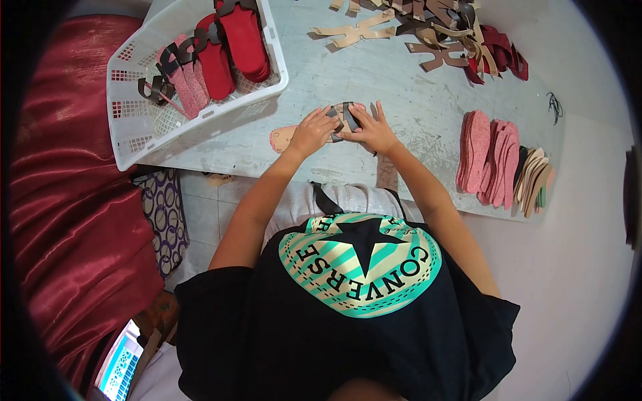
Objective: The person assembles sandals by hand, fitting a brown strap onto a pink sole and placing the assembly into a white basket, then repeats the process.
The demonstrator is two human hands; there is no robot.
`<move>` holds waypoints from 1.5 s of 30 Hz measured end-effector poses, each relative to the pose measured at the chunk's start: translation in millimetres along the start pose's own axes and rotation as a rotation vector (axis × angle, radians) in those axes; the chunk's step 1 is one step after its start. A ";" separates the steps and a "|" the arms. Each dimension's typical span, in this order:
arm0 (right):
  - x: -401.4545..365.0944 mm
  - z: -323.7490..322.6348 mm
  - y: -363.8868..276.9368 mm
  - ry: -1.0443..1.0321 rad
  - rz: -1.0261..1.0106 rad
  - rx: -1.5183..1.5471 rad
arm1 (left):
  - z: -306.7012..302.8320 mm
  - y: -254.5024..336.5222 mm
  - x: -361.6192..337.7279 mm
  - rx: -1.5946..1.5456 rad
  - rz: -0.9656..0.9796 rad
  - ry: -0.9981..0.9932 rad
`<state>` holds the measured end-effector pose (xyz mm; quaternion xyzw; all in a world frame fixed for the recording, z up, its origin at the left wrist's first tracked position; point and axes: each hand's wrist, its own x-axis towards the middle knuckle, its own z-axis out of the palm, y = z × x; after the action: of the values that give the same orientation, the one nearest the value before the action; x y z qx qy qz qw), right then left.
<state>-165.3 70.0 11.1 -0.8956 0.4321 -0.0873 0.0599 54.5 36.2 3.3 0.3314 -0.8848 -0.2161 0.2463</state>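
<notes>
On the table before me lies a tan sandal sole (283, 138) with a pink edge at its left end. A dark strap (348, 118) crosses over its right part. My left hand (314, 131) is closed on the strap's left side, fingers bent together. My right hand (372, 130) presses on the strap's right side, its thumb and fingers spread, one finger raised. The sole's middle is partly hidden beneath my hands.
A white basket (200, 125) at the upper left holds red and pink sandals (242, 43). Loose straps (438, 30) are heaped at the far side. Stacked pink soles (473, 152) and tan soles (533, 177) lie at the right edge. A lit screen (120, 364) is at lower left.
</notes>
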 end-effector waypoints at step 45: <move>26.5 -50.5 14.3 0.153 0.258 1.054 | -38.8 52.6 23.1 -0.205 -0.418 0.142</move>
<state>-170.5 38.8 60.6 -0.6752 0.4392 -0.3489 0.4790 36.5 47.8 69.2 0.4951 -0.7509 -0.3270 0.2901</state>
